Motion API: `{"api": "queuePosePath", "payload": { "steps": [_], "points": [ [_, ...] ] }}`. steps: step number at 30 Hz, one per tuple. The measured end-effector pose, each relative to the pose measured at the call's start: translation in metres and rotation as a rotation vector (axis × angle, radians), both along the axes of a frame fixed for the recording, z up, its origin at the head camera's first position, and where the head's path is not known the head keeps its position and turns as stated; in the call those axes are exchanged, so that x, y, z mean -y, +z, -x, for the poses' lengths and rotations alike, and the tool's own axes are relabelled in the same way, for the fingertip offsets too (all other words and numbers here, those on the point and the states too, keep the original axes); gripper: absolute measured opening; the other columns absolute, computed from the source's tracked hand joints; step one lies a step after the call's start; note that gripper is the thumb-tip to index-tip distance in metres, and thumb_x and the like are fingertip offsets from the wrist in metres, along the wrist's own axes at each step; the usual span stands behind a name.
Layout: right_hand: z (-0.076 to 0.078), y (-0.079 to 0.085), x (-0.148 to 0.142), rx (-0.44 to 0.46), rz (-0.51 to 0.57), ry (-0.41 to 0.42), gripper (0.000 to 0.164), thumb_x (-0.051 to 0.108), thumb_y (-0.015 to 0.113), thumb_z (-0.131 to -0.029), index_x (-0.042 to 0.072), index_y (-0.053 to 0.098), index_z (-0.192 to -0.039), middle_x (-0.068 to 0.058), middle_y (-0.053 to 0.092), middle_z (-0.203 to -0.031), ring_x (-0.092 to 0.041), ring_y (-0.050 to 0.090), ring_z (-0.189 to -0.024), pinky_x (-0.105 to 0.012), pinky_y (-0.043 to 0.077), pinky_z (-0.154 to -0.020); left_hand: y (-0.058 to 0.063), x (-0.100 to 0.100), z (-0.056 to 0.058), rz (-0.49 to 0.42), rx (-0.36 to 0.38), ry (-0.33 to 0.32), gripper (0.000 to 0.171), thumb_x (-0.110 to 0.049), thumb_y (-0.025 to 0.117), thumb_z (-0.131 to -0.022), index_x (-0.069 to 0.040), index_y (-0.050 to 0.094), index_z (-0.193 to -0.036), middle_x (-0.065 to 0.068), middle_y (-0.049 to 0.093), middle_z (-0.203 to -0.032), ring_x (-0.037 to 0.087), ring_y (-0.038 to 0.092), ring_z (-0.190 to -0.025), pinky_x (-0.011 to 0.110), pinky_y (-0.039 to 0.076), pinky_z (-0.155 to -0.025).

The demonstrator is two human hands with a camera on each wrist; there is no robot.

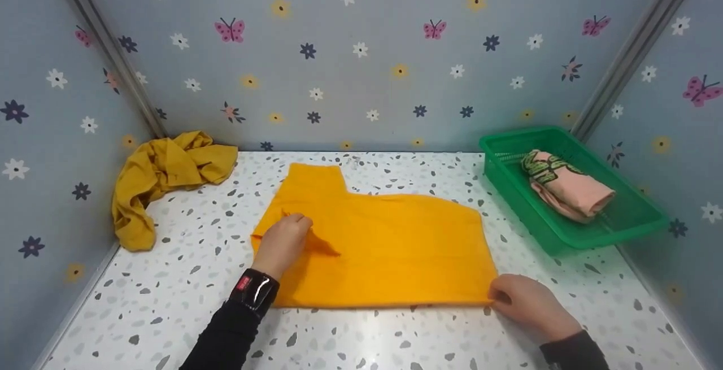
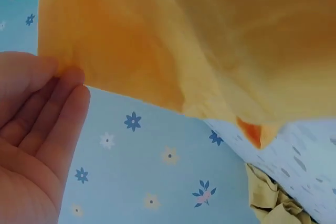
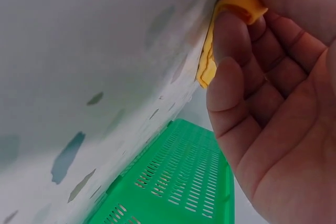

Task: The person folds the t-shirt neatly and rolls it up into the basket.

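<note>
Orange-yellow, seemingly soft, light and limp, likelier to crease than slip or break: spread flat as a garment (image 1: pixel 406 251) on the middle of the desk (image 1: pixel 373 342). Probably best held at edges or corners. Pinched at the near right corner between fingers of the right hand (image 1: pixel 528 305), at a raised edge leftward between those of the left hand (image 1: pixel 284 243). Off left, crumpled mustard cloth (image 1: pixel 169 169); near the right hand, a green basket (image 1: pixel 519 206) holding folded pink cloth (image 1: pixel 579 192), apparently not in the way.
</note>
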State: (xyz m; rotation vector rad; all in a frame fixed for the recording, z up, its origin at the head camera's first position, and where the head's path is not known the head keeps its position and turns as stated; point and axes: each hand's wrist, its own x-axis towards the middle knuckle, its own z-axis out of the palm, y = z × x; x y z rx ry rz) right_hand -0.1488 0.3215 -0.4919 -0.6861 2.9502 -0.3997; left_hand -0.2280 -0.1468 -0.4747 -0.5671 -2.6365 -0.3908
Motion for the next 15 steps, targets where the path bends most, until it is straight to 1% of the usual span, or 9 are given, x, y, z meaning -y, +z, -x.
{"api": "queuePosePath", "payload": {
  "steps": [3,5,7,10,15],
  "points": [
    [-0.0003,-0.0010,-0.0004,-0.003,0.010,0.001,0.013,0.020,0.072,-0.077,0.024,0.059,-0.075,0.017,0.049,-0.071,-0.004,0.044,-0.064,-0.029,0.041,-0.060,-0.0020,-0.0031,0.0049,-0.027,-0.064,-0.025,0.022,0.007,0.060,-0.081,-0.002,0.065,-0.100,0.013,0.063,-0.097,0.026,0.062,-0.086,0.036,0.051,-0.074],
    [-0.0010,-0.0016,-0.0005,-0.014,0.018,0.007,0.013,0.020,0.071,-0.077,0.024,0.060,-0.075,0.017,0.049,-0.071,-0.004,0.044,-0.064,-0.028,0.041,-0.060,-0.0027,-0.0045,0.0065,-0.034,-0.078,-0.032,0.024,0.007,0.060,-0.081,-0.002,0.065,-0.103,0.014,0.063,-0.098,0.027,0.062,-0.087,0.037,0.051,-0.075],
    [-0.0016,-0.0016,-0.0003,-0.019,0.021,0.010,0.012,0.019,0.071,-0.077,0.024,0.060,-0.075,0.017,0.049,-0.071,-0.004,0.044,-0.064,-0.028,0.041,-0.060,-0.0030,-0.0054,0.0073,-0.040,-0.066,-0.037,0.027,0.007,0.059,-0.081,-0.002,0.064,-0.106,0.014,0.063,-0.100,0.028,0.062,-0.088,0.037,0.051,-0.076],
    [-0.0018,-0.0013,-0.0003,-0.026,0.021,0.014,0.012,0.018,0.071,-0.077,0.023,0.060,-0.076,0.016,0.049,-0.071,-0.004,0.044,-0.064,-0.029,0.041,-0.060,-0.0030,-0.0056,0.0079,-0.039,-0.044,-0.041,0.026,0.007,0.059,-0.081,-0.002,0.065,-0.105,0.014,0.064,-0.099,0.028,0.062,-0.088,0.037,0.051,-0.076],
    [-0.0015,0.0000,0.0002,-0.003,0.012,-0.018,0.012,0.019,0.071,-0.077,0.024,0.059,-0.076,0.017,0.049,-0.071,-0.004,0.044,-0.064,-0.029,0.041,-0.061,-0.0027,-0.0025,0.0066,-0.043,0.004,-0.021,0.025,0.007,0.058,-0.080,-0.002,0.066,-0.102,0.014,0.064,-0.097,0.028,0.062,-0.086,0.037,0.051,-0.076]
  ]
}}
